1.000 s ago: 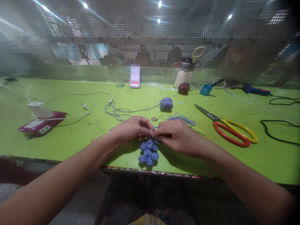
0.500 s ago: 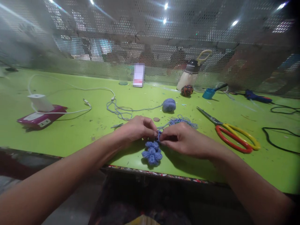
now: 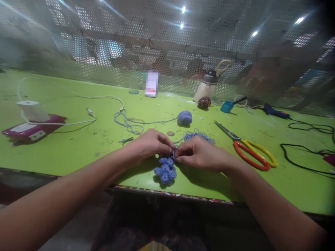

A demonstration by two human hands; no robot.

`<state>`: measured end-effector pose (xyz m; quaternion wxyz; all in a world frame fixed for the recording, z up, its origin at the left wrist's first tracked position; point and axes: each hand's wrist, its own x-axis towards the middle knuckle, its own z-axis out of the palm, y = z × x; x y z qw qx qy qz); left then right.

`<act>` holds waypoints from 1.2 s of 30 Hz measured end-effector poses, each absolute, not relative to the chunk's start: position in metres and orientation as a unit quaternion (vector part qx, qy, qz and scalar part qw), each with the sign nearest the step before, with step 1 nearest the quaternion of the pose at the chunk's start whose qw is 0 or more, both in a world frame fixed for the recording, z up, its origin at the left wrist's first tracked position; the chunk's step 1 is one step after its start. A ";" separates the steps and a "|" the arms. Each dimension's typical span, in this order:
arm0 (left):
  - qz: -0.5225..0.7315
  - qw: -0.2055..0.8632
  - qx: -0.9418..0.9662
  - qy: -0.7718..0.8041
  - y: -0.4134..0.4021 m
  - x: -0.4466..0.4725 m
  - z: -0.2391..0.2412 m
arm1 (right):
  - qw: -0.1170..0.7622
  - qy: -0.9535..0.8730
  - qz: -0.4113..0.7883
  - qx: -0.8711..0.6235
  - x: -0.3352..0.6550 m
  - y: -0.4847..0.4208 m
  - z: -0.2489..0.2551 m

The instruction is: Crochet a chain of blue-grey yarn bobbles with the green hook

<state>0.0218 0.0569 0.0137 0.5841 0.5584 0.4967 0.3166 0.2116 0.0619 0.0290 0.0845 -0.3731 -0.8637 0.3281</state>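
Near the table's front edge, my left hand and my right hand meet, fingertips pinched together on blue yarn. Just below the fingers lies a blue crocheted flower piece, its puffy petals facing up. The pinched yarn seems to join this piece, though the fingers partly cover it. Behind my right hand sits a loose tangle of blue yarn. Farther back rests a blue yarn ball, with a strand running left from it into loops.
Scissors with red and yellow handles lie to the right. At left are a purple power strip and a white cable. Toward the back stand a bottle, a dark multicoloured yarn ball, a blue pot and a glue gun.
The whole view has shifted, so things on the table appear slightly farther left. Both hands keep their pinch on the yarn, and the flower piece stays below them.
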 end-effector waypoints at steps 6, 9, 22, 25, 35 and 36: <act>0.300 0.565 0.585 0.498 0.060 0.021 0.011 | 0.071 -0.810 0.412 -0.411 0.217 0.068 0.029; 0.307 0.560 0.588 0.496 0.061 0.022 0.011 | 0.072 -0.794 0.441 -0.413 0.218 0.069 0.030; 0.321 0.558 0.585 0.493 0.059 0.026 0.008 | 0.211 -0.763 0.425 -0.438 0.224 0.071 0.038; 0.331 0.537 0.610 0.479 0.061 0.026 0.004 | 0.323 -0.740 0.379 -0.452 0.218 0.073 0.033; 0.342 0.221 0.771 0.490 0.050 0.032 0.003 | 0.191 -0.719 0.457 -0.488 0.202 0.071 0.029; 0.346 0.201 0.778 0.484 0.050 0.032 0.003 | 0.189 -0.713 0.463 -0.492 0.202 0.071 0.029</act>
